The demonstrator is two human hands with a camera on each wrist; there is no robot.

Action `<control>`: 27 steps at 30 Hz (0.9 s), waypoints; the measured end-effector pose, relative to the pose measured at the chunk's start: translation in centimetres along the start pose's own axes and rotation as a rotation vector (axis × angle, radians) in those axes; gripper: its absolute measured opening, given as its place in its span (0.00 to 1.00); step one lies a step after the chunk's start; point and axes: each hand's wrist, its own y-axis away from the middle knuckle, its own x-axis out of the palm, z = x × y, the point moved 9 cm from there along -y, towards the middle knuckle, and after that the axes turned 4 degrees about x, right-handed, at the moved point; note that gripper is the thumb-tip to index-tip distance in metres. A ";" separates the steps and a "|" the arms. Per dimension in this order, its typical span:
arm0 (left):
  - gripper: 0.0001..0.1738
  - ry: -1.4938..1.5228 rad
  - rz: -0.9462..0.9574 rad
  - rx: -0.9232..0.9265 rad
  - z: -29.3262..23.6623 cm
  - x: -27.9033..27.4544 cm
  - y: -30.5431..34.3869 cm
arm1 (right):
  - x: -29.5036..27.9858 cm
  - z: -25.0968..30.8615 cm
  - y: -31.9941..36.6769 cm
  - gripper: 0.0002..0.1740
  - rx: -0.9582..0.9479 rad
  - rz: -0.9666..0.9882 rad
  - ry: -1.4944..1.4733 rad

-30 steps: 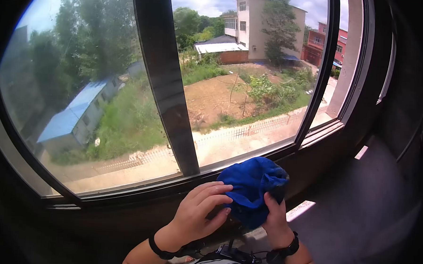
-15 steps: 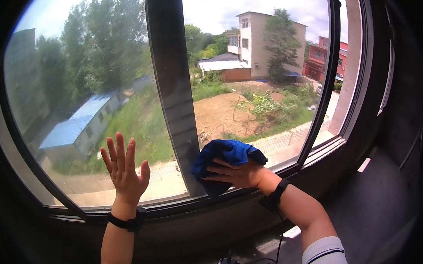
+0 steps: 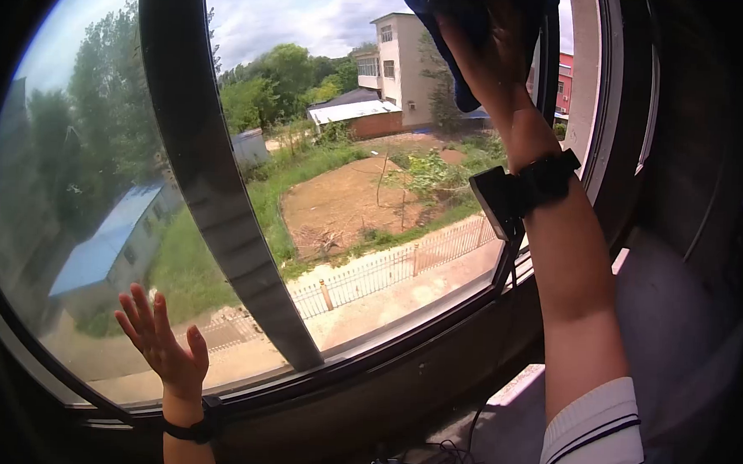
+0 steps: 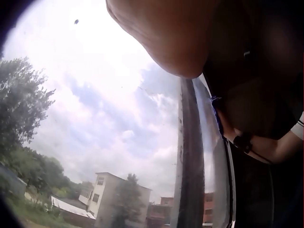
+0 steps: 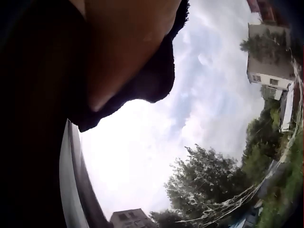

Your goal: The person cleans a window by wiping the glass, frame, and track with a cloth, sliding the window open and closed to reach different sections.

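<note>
High on the right-hand window pane, my right hand presses a dark blue cloth with its fingers stretched out over it. Part of the cloth lies beyond the top of the head view. From the right wrist, the cloth shows as a dark shape under the hand, against bright sky. My left hand is low at the left pane, palm toward the glass, fingers straight and spread, holding nothing. A large blurred part of that hand fills the top of the left wrist view.
A dark upright frame bar divides the two panes. Along the bottom runs the dark window frame. Cables lie near the body, and one runs up to the right wrist's camera. Outside are buildings, trees and a fence.
The cloth went from both hands in front of the body onto the glass, then up and right under the right hand. The left hand let go of it and moved to the left pane.
</note>
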 end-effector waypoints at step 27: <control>0.35 0.014 0.019 -0.031 -1.0 -0.3 -0.7 | 0.5 8.4 -13.4 0.26 0.064 -0.205 0.269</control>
